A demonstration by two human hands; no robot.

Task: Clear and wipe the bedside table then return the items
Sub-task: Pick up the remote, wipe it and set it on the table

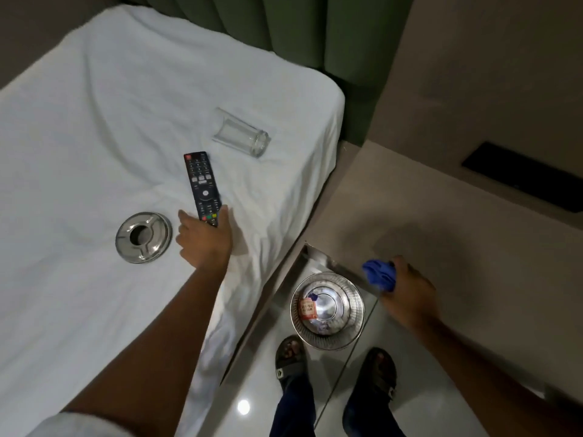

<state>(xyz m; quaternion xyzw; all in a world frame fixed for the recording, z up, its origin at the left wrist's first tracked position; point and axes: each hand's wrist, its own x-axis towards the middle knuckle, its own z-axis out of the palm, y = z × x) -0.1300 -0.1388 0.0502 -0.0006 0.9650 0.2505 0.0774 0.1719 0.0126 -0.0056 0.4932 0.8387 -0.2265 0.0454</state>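
A black remote control [201, 184] lies on the white bed sheet [94, 121], and my left hand [204, 239] grips its near end. Left of that hand rests a round metal ashtray [143, 237]. A clear drinking glass [241, 136] lies on its side further up the bed. The beige bedside table [426, 209] stands to the right of the bed with nothing on its visible top. My right hand [410, 291] is over the table's near edge, closed on a crumpled blue cloth [378, 274].
A metal waste bin [328, 310] with a small packet inside stands on the glossy floor tiles below the table's edge. My two feet in dark sandals are just behind it. A green padded headboard [299, 26] rises behind the bed. A dark panel [523, 181] is set in the wall.
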